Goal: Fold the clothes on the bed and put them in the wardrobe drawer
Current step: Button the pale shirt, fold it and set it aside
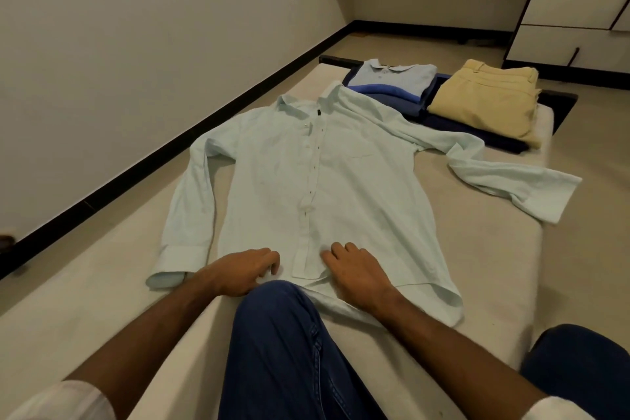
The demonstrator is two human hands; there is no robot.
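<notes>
A pale mint long-sleeved shirt (317,174) lies flat and buttoned, front up, on the bed (470,249), collar away from me. Its left sleeve runs down along its side; its right sleeve bends out toward the bed's right edge. My left hand (243,269) rests palm down on the shirt's hem, fingers curled, just left of the button placket. On the hem right of the placket my right hand (354,271) lies flat with fingers spread. Neither hand grips cloth. At the far end of the bed sit folded blue shirts (392,85) and folded beige trousers (484,95).
My knee in blue jeans (289,344) rests on the near end of the bed, over the shirt's hem. A white wardrobe with a bottom drawer (552,44) stands at the far right. A wall with a black skirting runs along the left; floor lies on both sides.
</notes>
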